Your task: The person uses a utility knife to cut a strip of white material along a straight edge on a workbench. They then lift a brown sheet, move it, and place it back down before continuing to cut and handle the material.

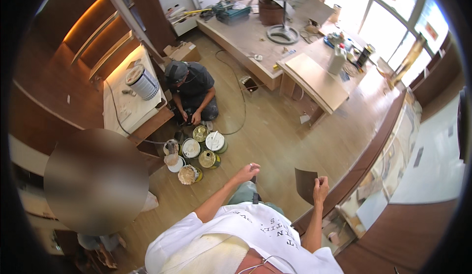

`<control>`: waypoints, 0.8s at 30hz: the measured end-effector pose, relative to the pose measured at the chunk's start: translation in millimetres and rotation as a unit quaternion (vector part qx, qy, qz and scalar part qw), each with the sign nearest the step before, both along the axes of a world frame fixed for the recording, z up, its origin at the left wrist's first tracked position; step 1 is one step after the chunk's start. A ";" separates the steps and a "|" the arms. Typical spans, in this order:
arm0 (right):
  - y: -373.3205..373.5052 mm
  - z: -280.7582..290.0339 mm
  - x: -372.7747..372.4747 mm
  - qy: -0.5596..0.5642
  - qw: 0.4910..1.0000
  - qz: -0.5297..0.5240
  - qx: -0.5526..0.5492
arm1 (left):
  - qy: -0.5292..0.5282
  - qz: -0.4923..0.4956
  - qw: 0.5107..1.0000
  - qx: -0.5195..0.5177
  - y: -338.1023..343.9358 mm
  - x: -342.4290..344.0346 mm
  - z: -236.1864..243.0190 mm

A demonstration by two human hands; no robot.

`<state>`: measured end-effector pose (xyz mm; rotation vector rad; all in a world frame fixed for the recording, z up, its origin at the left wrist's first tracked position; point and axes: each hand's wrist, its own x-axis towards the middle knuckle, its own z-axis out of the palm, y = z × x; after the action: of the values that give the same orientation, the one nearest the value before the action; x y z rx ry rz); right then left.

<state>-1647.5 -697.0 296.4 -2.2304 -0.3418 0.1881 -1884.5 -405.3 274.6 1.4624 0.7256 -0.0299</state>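
My right hand [321, 190] is closed on the edge of a dark, slightly bent sheet of sandpaper [307, 185], held upright by its right side. Apart from it, my left hand [247, 173] hangs in front of my body with its fingers loosely bent and nothing visible in them. Below the left hand, my green trousers [244, 194] show over the floor. The nearest things to that hand are several paint cans on the floor, among them a yellow-and-dark can [209, 159] and a can with crusted, beige contents [187, 174].
A co-worker [189, 89] crouches behind the cans, hands low. Another person [98, 180], blurred, is at left. A cable [244, 104] crosses the floor. A wooden bench [314, 85] and cluttered platform [231, 35] stand ahead. A brown-edged panel [364, 161] runs along my right.
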 end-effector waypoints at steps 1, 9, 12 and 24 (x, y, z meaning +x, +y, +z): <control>-1.2 1.6 8.9 0.001 1.000 0.005 0.001 | 0.003 -0.001 1.000 -0.018 -6.2 8.2 -9.9; 61.4 -53.7 179.1 -0.028 0.978 0.208 -0.017 | -0.057 0.022 0.992 0.110 8.1 124.4 -39.7; 71.8 -58.9 221.2 -0.021 0.953 0.292 -0.076 | -0.025 0.112 0.988 0.101 12.7 155.6 -71.7; 94.0 -107.5 425.8 -0.056 0.887 0.448 -0.099 | 0.029 0.087 0.963 0.253 -37.9 387.8 18.4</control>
<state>-1221.7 -603.0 188.9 -2.1159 -1.4643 0.6028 -1496.7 -443.2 293.0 1.8827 0.9533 0.2662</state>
